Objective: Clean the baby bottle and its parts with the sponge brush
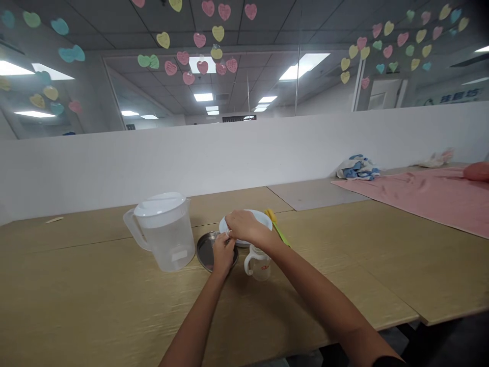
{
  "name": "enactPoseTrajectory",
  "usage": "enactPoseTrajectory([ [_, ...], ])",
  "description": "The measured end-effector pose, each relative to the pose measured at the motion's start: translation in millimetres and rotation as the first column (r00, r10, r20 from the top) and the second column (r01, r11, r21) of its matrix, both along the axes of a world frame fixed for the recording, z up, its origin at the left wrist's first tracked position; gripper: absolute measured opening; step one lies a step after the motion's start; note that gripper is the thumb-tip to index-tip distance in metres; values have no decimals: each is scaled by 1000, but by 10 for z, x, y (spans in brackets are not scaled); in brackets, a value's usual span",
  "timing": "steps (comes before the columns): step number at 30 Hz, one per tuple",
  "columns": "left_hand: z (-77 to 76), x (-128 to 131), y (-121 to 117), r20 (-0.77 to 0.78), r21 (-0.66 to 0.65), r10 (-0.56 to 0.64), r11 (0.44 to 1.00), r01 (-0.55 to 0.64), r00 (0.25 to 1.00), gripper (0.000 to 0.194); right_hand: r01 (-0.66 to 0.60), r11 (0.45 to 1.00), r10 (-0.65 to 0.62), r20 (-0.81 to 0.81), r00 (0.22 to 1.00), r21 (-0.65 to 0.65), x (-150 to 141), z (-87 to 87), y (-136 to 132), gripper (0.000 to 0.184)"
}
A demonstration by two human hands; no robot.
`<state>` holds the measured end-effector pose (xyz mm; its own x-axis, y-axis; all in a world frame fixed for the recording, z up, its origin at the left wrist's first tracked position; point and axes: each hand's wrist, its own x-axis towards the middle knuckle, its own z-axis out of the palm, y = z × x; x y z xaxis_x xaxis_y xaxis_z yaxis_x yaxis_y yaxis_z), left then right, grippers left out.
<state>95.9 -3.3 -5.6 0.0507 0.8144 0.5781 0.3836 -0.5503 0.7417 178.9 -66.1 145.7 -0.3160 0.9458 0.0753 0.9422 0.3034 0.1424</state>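
Note:
My left hand [223,251] and my right hand [244,225] meet over a round dark metal tray [205,250]. The fingers of both are closed around a small whitish piece [228,233], mostly covered and too small to name. Behind my right hand lies a white bowl [263,218], its near side partly hidden. Under my right wrist stands a clear bottle [263,267] with a white side handle and red marks; my forearm overlaps its top. A brush [281,234] with a yellow head and green handle leans beside the bowl.
A large clear pitcher [168,239] with a white lid stands left of the tray. At the right are a pink cloth [420,196] and a crumpled blue-and-white cloth [358,168]. A white low wall [229,158] borders the table's back; its front edge is near me.

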Motion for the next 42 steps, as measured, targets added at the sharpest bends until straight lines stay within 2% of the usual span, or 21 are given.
enactPoseTrajectory([
  [5,12,6,-14,25,-10,7,1000,-6,1000,26,-54,998,53,-24,998,-28,24,41,-36,19],
  [11,31,11,-23,28,-20,17,1000,-17,999,25,-9,1000,9,-4,1000,8,-37,3,-35,18],
  [15,14,9,-19,23,-23,31,999,-31,999,28,-93,993,93,0,996,66,-43,-37,-11,16],
  [20,30,16,-35,65,-5,39,999,-39,997,23,-201,951,219,-52,974,235,-11,-12,-29,16],
  [25,90,20,-60,121,-14,29,1000,-28,992,26,-228,877,300,-113,947,423,-23,7,-40,14],
  [29,130,16,-81,175,-30,21,999,-16,984,31,-200,812,368,-216,904,548,-65,3,-32,15],
  [36,178,32,-107,215,-14,8,1000,-5,976,32,-138,782,432,-370,822,607,-62,73,-88,15],
  [42,154,34,-102,210,-7,-6,1000,8,978,32,-121,765,478,-430,766,633,-65,97,-167,14],
])
